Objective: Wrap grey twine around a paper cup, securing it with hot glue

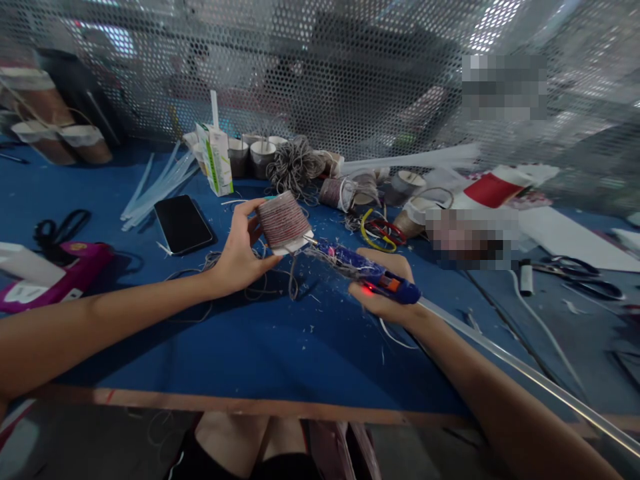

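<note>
My left hand (245, 247) is closed around a small cup wrapped in reddish-grey cord (283, 221), tilted with its white rim to the lower right. A blue hot glue gun (363, 267) is gripped in my right hand (385, 293), its metal nozzle at the cup's rim; whether it touches, I cannot tell. Fine strands cling to the gun's body, and a red light glows on it. From its back end a long clear glue stick (525, 367) runs to the lower right. Loose grey cord (293, 280) hangs below the cup.
A black phone (183, 225) and clear glue sticks (160, 190) lie at left, near a drink carton (217, 159). Behind stand cord-wrapped cups (263, 159) and a grey cord bundle (295, 167). Scissors (580, 270) lie at right. A perforated metal screen (280, 73) borders the back.
</note>
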Available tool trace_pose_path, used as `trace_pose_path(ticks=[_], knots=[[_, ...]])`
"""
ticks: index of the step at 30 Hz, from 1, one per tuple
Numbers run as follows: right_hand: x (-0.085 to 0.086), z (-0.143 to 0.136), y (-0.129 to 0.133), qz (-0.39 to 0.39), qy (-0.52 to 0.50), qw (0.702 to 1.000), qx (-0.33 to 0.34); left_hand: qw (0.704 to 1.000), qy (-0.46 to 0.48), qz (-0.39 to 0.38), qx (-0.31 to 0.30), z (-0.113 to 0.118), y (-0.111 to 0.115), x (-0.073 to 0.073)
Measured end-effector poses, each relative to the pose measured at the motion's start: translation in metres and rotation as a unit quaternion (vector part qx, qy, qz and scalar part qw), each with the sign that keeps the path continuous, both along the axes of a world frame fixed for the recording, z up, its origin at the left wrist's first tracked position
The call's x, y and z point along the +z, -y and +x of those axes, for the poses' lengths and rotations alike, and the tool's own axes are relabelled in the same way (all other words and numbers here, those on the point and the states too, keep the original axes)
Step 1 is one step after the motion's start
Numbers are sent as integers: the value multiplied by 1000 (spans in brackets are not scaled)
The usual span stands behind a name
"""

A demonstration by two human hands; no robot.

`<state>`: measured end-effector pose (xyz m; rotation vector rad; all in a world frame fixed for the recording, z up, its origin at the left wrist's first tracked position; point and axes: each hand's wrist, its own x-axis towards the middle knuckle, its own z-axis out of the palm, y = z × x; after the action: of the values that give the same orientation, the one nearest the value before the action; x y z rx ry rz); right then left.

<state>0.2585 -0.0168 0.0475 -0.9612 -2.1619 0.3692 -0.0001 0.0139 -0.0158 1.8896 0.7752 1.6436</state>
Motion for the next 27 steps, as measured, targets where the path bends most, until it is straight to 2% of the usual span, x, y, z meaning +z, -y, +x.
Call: trace_pose_path(ticks=[4, 11, 19, 27], knots=[[-2, 2, -1, 0, -1, 1000, -5, 1000, 0, 1, 7, 0, -1, -2], [8, -2, 3, -51, 9, 998, -29, 1000, 0, 8, 8, 1, 0, 0], [10, -1, 1, -52, 12, 997, -54, 1000, 6, 24, 1, 0, 1, 1], [9, 1, -4, -32, 16, 998, -50, 999, 18, 39, -10, 1, 1, 1]])
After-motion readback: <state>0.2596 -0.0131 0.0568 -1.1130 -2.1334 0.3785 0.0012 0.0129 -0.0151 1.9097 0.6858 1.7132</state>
